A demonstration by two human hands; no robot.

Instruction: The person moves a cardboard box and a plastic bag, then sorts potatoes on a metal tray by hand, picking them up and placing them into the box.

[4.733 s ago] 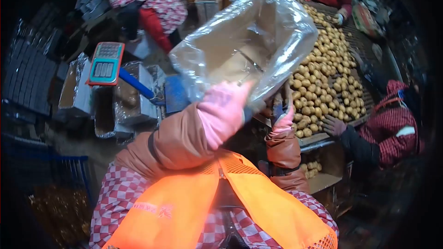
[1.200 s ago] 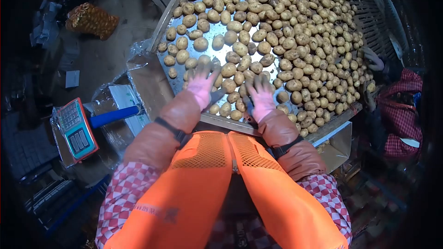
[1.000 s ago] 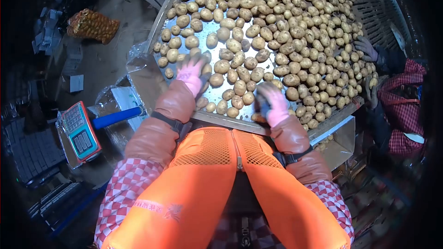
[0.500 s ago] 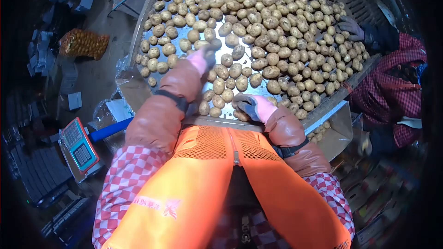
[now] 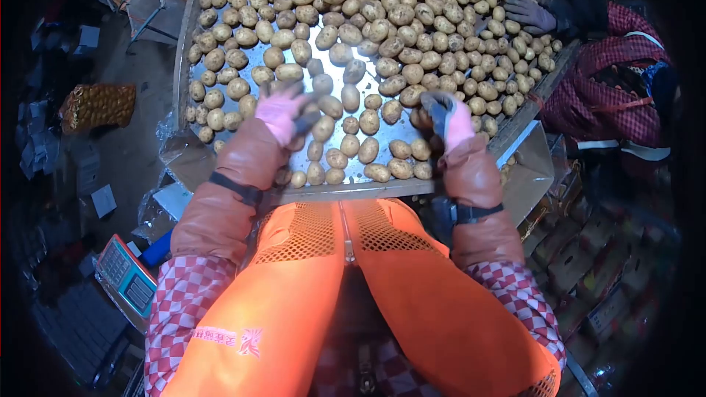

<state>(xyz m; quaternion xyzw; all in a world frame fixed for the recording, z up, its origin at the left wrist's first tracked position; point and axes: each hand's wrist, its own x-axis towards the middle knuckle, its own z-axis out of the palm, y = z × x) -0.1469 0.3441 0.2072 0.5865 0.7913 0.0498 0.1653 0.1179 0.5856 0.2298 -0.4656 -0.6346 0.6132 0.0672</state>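
Note:
Many potatoes (image 5: 401, 15) lie on a shiny metal sorting table (image 5: 257, 59), densely heaped at the back and right and looser near me. My left hand (image 5: 283, 112), in a pink glove with dark finger parts, is over the loose potatoes on the left. Its fingers are spread and slightly blurred, with the thumb side beside a potato (image 5: 322, 129). My right hand (image 5: 450, 119), gloved the same way, is at the right edge of the bare strip. Its dark fingers curl around a blurred potato (image 5: 421, 118), partly hidden by the glove.
Across the right corner, another person's gloved hand (image 5: 529, 15) rests by the heap. A cardboard box (image 5: 533, 165) stands under the table's right edge. At left are a digital scale (image 5: 125, 276) and a full net sack (image 5: 99, 106) on the floor.
My left hand has pulled back slightly toward me and its fingers have spread. My right hand has moved forward and right from the near edge. Potatoes near the front have shifted; the view has turned slightly.

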